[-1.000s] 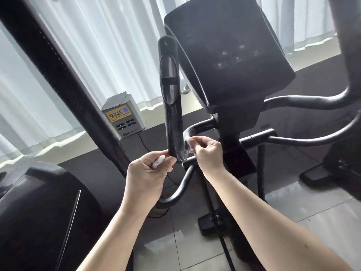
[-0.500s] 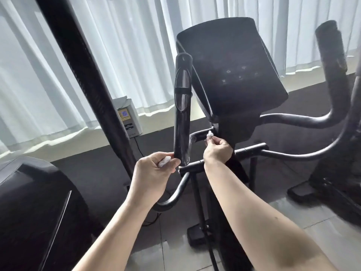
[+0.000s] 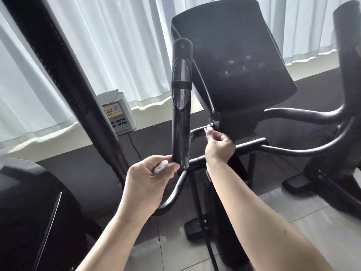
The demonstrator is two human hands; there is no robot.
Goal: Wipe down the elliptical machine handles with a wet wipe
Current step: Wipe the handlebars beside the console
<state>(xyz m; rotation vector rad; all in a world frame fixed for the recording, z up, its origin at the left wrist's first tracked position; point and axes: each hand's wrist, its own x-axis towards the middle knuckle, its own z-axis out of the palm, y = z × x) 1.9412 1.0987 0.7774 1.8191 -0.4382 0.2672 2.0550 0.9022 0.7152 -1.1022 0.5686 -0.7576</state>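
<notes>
A black upright handle [image 3: 181, 106] of the elliptical stands in the middle of the head view, its surface streaked. My left hand [image 3: 150, 180] is at the handle's lower end and grips a crumpled white wet wipe [image 3: 161, 166] between thumb and fingers. My right hand [image 3: 219, 146] is raised to the right of the handle and pinches a small white scrap [image 3: 208, 130] near the curved bar under the console [image 3: 234, 61]. A second upright handle [image 3: 349, 55] rises at the far right edge.
A thick black post [image 3: 64, 79] slants across the left. A dark rounded machine housing [image 3: 25, 208] fills the lower left. A small white box with a yellow label [image 3: 117, 114] sits on the window ledge before white curtains. Grey floor tiles [image 3: 293, 208] lie below.
My right hand has moved up and to the right, away from the handle's lower end, carrying the white scrap. My left hand has stayed at the handle's base. The view has tilted up.
</notes>
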